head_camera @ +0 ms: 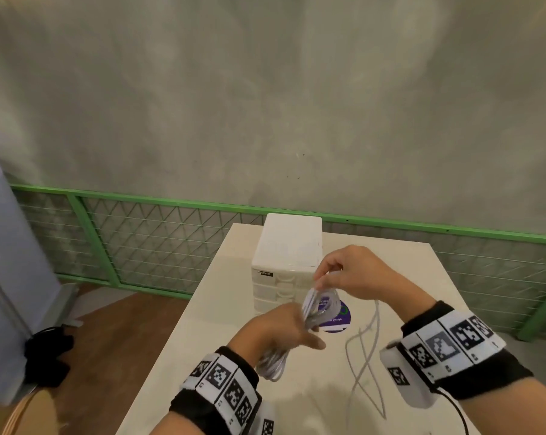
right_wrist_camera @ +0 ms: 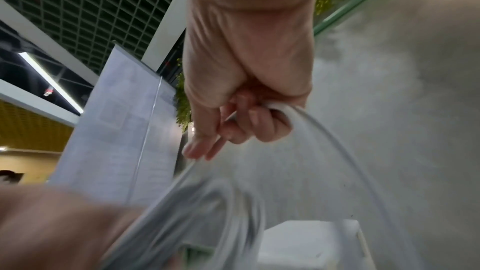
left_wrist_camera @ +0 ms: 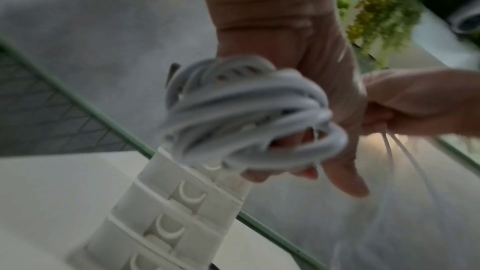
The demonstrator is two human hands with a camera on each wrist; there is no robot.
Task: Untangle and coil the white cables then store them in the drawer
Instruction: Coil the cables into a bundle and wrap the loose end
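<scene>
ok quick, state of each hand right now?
Left hand: closed round the coiled white cable.
Right hand: pinching a loose strand of white cable, feeding toward the coil.

Indoor commercial or exhibition hall: bare concrete wall (head_camera: pixel 265 105), green mesh barrier (head_camera: pixel 158 243), open grid ceiling (right_wrist_camera: pixel 85 7) upper left, standing banner (right_wrist_camera: pixel 116 130).

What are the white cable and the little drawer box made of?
The white cable looks like soft rubbery plastic with a matte skin: it bends into tight loops around the left hand. The drawer box seems hard, glossy white plastic, with moulded curved handles.
</scene>
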